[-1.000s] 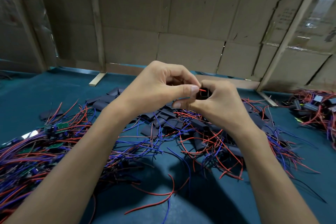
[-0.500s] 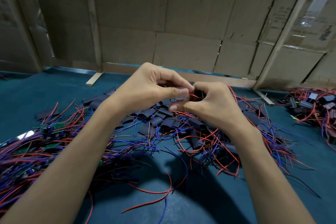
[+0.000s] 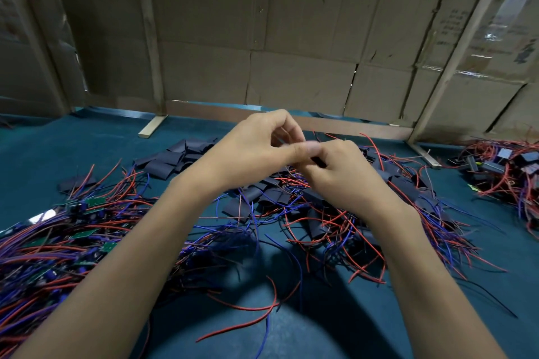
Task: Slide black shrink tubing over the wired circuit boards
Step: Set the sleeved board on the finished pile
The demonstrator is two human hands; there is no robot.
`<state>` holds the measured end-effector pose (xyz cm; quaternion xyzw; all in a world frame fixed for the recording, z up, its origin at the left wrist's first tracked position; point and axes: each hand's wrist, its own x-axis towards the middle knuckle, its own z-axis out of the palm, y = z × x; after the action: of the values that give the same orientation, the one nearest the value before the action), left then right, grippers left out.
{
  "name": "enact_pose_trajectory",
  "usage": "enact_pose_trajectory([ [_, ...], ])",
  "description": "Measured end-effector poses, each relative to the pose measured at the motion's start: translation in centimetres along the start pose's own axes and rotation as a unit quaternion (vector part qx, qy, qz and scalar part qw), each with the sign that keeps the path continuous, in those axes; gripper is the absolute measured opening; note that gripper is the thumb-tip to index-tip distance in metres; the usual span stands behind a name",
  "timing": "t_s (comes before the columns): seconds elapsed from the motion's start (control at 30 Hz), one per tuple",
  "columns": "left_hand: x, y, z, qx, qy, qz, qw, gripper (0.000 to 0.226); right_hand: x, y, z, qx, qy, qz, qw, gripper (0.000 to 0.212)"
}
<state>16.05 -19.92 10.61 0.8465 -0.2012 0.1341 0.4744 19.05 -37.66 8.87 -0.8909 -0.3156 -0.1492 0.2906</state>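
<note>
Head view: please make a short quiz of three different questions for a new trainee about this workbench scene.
1. True or false: the left hand and right hand meet above the pile of black shrink tubing pieces.
2. Which wire colours lie on the teal table mat? A) red and blue B) green and yellow
3. Fill in: the green circuit boards lie on the person's ____ side.

Key: 1 true; 2 A; 3 left.

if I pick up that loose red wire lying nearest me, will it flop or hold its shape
The red wire would probably droop: it is thin and already lies in a loose curve. It looks light, and seems clear of the tangled pile, so should lift free.
</note>
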Motion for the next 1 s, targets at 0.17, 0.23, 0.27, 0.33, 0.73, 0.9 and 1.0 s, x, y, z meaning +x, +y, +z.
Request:
enact_pose_trajectory([
  [0.17, 0.1, -2.1, -2.2, 0.03, -0.051, -0.029, 0.998, 0.057, 0.2, 0.1, -0.4, -0.001, 0.06, -0.005, 0.998, 0.059],
  [0.23, 0.0, -3.4, -2.3, 0.065, -0.101, -0.076, 0.99, 0.077, 0.2, 0.4, -0.7, 0.023, 0.093, -0.003, 0.995, 0.062],
  [0.27, 0.0, -4.0, -2.0, 0.074, -0.122, -0.095, 0.985, 0.08, 0.2, 0.6, -0.8, 0.045, 0.107, -0.002, 0.993, 0.062],
  [0.33, -0.1, -4.8, -1.1, 0.062, -0.164, -0.103, 0.979, 0.062, 0.2, 0.7, -1.1, 0.107, 0.124, 0.01, 0.986, 0.063],
  [0.73, -0.1, -5.1, -2.1, -0.06, -0.03, -0.038, 0.997, 0.022, -1.1, 2.5, -3.4, 0.126, 0.06, 0.042, 0.989, 0.068],
  [0.9, -0.3, -5.1, -4.2, 0.008, -0.054, -0.026, 0.998, 0.029, -0.6, 3.1, -2.7, 0.046, 0.035, 0.091, 0.994, 0.06],
  [1.0, -0.2, -4.6, -4.3, 0.035, -0.069, -0.036, 0.996, 0.028, -0.3, 2.8, -2.0, -0.03, 0.015, 0.098, 0.995, 0.063],
])
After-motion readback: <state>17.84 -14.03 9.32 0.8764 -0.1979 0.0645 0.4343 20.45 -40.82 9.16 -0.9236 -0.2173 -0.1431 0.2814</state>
